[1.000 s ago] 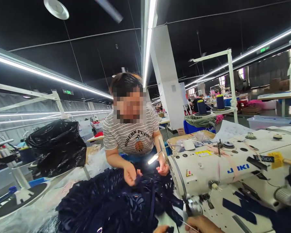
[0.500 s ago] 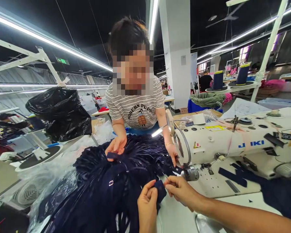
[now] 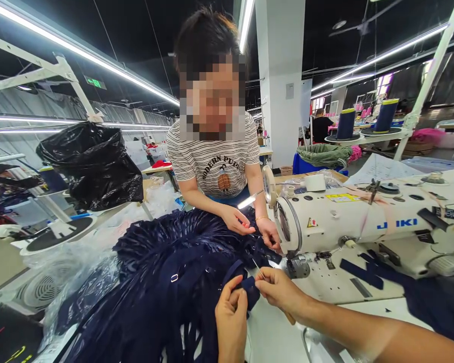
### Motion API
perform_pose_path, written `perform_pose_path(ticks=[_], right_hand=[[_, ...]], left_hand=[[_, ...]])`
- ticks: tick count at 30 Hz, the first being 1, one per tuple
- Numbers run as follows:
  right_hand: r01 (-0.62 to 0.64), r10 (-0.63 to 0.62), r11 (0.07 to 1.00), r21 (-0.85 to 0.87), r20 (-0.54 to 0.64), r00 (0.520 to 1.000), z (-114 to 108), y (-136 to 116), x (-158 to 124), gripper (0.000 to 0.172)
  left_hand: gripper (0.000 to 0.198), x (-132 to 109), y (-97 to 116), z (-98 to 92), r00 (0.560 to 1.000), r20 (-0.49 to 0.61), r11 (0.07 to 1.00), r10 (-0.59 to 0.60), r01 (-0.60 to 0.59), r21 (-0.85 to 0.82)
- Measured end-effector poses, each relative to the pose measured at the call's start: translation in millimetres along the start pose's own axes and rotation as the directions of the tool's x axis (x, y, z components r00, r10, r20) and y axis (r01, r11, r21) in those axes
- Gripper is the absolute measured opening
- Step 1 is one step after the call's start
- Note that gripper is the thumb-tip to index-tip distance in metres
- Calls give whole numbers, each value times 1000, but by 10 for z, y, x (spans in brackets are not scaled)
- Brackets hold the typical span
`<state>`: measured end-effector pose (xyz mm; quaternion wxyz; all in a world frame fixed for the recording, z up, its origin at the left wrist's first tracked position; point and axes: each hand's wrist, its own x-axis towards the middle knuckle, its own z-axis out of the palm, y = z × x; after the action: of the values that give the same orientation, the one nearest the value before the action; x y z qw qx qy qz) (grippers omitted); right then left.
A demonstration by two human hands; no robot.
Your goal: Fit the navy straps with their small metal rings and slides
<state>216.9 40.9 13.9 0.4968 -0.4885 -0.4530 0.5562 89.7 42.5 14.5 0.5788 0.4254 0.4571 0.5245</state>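
Left hand (image 3: 232, 308): a navy strap (image 3: 248, 285) is being pinched.
Right hand (image 3: 278, 290): a thin metal tool (image 3: 259, 268) is being gripped, its middle being hidden.
Strap position: it is being held beside the dark pile (image 3: 151, 277), its far end being obscured.

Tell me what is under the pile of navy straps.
White tabletop shows beside the pile of navy straps, and something white through gaps at its near end. What the rest covers cannot be seen.
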Motion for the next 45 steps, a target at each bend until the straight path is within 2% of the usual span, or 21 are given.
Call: perform_pose_path(ticks=[10, 15, 21, 27, 31, 36, 40, 45], right_hand=[[-20, 17, 995, 100, 34, 999, 6, -20, -45, 12], [-10, 5, 991, 132, 34, 999, 6, -3, -39, 14], [7, -15, 986, 164, 46, 999, 9, 9, -37, 16], [17, -25, 981, 196, 41, 999, 18, 16, -38, 19], [44, -53, 975, 220, 39, 998, 25, -17, -47, 20], [46, -55, 974, 223, 33, 998, 48, -82, -80, 20], [52, -59, 978, 201, 29, 998, 66, -99, -101, 17], [66, -70, 989, 130, 26, 997, 76, -85, -104, 13]], left_hand=[[43, 77, -257, -65, 992, -12, 992, 124, -124, 35], [40, 11, -169, -23, 991, -14, 991, 132, -131, 39], [32, -71, -95, 63, 968, -92, 972, 235, -234, 19], [28, -69, -90, 21, 963, -72, 966, 258, -259, -3], [24, -71, -50, 3, 948, -102, 954, 300, -295, 61], [21, -58, -39, 22, 951, -93, 942, 294, -272, 197], [27, -45, -66, 57, 955, -54, 944, 293, -279, 174], [37, -5, -143, 50, 970, -48, 960, 239, -229, 164]])
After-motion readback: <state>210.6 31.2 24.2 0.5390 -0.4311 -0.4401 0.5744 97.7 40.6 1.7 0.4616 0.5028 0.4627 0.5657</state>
